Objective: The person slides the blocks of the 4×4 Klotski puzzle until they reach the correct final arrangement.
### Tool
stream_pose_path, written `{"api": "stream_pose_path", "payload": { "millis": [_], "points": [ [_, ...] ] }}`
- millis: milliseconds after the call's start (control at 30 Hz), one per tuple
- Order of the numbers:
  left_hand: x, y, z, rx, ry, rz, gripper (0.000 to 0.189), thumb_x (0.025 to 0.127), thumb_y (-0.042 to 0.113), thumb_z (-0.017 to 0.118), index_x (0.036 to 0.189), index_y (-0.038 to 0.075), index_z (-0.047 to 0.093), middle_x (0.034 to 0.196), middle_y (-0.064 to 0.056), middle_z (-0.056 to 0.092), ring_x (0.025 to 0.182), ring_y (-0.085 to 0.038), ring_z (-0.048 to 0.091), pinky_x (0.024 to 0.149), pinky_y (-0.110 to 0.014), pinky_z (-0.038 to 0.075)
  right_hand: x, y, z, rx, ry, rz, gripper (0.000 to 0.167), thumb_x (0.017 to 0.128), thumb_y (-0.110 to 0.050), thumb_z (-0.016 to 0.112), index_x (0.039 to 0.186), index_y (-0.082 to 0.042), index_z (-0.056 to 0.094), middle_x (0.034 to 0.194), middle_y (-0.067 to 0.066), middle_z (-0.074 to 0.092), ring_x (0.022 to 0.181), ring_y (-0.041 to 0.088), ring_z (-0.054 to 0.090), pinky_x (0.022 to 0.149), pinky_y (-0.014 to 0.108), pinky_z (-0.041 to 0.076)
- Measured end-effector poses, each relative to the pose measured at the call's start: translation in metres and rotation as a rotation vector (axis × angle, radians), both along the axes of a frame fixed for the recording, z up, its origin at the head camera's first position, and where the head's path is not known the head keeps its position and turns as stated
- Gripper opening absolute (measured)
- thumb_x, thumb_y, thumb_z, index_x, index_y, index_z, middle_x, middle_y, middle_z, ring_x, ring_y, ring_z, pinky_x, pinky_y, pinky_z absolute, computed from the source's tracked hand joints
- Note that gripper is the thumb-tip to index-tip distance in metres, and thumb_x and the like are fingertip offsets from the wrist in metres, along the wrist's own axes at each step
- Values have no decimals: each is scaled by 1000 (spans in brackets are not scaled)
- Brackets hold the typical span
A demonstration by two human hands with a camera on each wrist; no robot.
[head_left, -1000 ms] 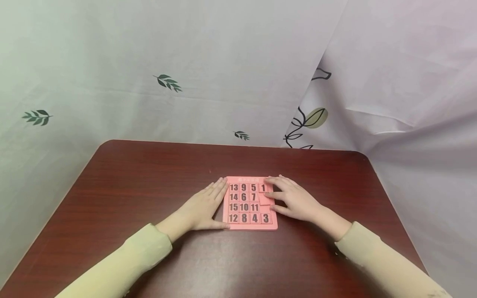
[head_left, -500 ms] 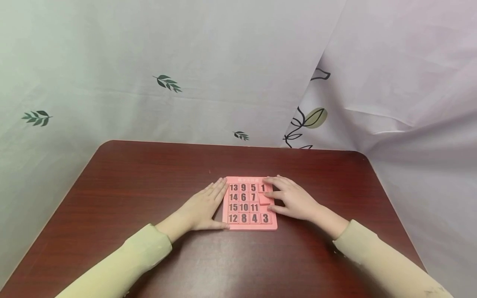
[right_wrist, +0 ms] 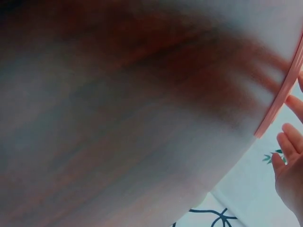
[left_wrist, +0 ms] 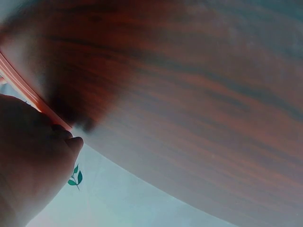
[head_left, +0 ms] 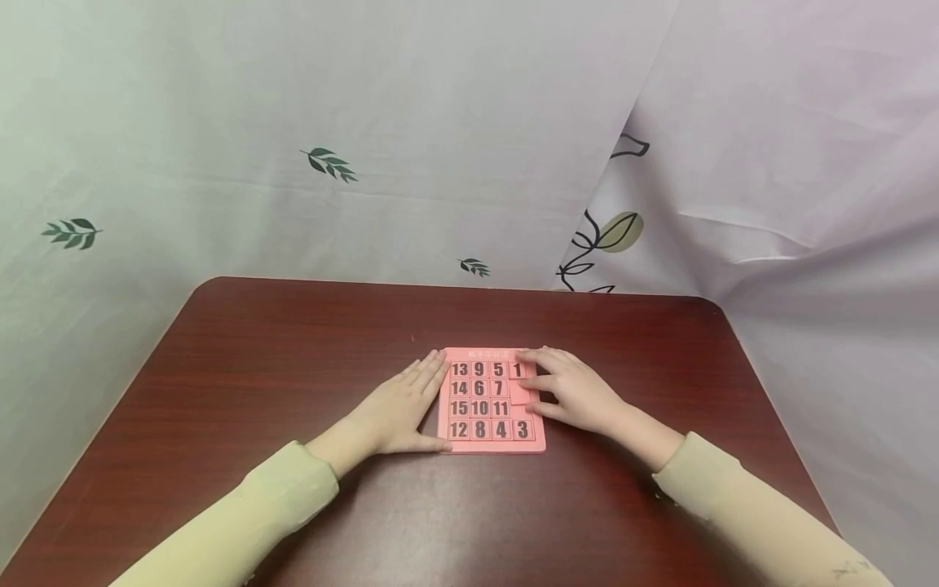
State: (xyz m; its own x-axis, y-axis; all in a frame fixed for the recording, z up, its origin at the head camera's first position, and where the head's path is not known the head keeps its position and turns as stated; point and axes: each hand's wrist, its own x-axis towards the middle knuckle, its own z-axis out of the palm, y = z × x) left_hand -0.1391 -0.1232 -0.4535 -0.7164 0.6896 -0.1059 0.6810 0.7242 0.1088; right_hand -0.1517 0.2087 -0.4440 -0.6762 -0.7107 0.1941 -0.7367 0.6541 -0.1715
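A pink number slide puzzle lies flat on the table in the head view, its tiles showing black numerals. My left hand rests along its left edge, fingers straight and thumb spread to the near left corner. From the right, my right hand reaches over the board with fingers apart. One fingertip is beside the 1 tile; others touch the right column below it. What lies under those fingertips is partly hidden. Both wrist views show the puzzle's thin edge, with the left hand and right hand beside it.
The dark red-brown wooden table has rounded far corners. Behind it and to the right hangs a pale curtain with leaf prints. Light sleeves cover both forearms.
The right hand has shifted very slightly left over the board. The left hand stays where it was, and the readable tiles keep their order.
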Motion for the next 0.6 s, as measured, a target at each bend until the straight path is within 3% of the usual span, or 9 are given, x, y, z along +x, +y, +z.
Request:
{"api": "stream_pose_path", "payload": {
  "millis": [300, 467, 600],
  "points": [
    [0, 0, -1, -4, -5, 1, 124, 87, 78, 64, 166, -7, 21, 177, -24, 15, 165, -37, 19, 135, -47, 26, 0, -1, -1, 7, 19, -3, 31, 90, -30, 86, 116, -14, 84, 146, 14, 65, 135, 33, 61, 116, 53, 49],
    [0, 0, -1, 4, 1, -4, 124, 87, 78, 65, 166, -7, 22, 176, -25, 16, 165, -37, 19, 134, -47, 26, 3, -1, 0, -49, -68, -4, 19, 94, -28, 82, 107, -14, 86, 146, 13, 65, 136, 33, 60, 117, 55, 48],
    [0, 0, 0, 3, 3, -4, 123, 87, 78, 65, 166, -7, 22, 176, -25, 16, 165, -37, 20, 134, -47, 26, 2, -1, 1, -107, -111, -65, 15, 94, -28, 82, 99, -15, 86, 144, 12, 66, 134, 32, 61, 116, 54, 48]
  ]
}}
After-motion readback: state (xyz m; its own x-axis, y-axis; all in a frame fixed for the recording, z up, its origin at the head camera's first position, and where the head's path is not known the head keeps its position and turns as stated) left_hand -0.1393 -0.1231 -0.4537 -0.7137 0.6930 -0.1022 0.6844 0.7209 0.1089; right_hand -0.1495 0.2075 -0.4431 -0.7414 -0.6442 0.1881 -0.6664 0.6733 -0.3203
